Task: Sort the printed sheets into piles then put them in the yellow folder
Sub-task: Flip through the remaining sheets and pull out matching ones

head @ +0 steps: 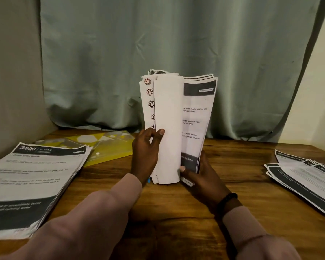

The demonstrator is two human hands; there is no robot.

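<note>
At 8 o'clock, on the table (176,212): a left pile (32,186) of printed sheets, top sheet headed "3800 KITCHEN", dark band across its lower part. Just behind it, toward 10 o'clock: the yellow folder (109,149), flat on the wood, its left part tucked under the pile's far corner, a white snap button visible near the front edge.

At centre: a stack (176,128) held upright, bottom edge down near the table, fanned open like a book. Left part showing a column of smiley faces along the margin, a blank white sheet curled over in the middle, right part showing printed text with dark header and footer bands.

Left hand (146,152), at the stack's lower left: fingers curled round the left part, thumb pressed on the blank sheet, gripping it. Pink sleeve (94,212) running down toward 7 o'clock.

Right hand (201,175), at the stack's lower right: thumb on the printed front, fingers behind, pinching the right part. Dark wristband (227,200) at the wrist.

At 4 o'clock: a right pile (304,177), sheets loosely fanned, partly cut off by the frame edge.

Behind, from 10 to 2 o'clock: a grey-green curtain (176,44).
</note>
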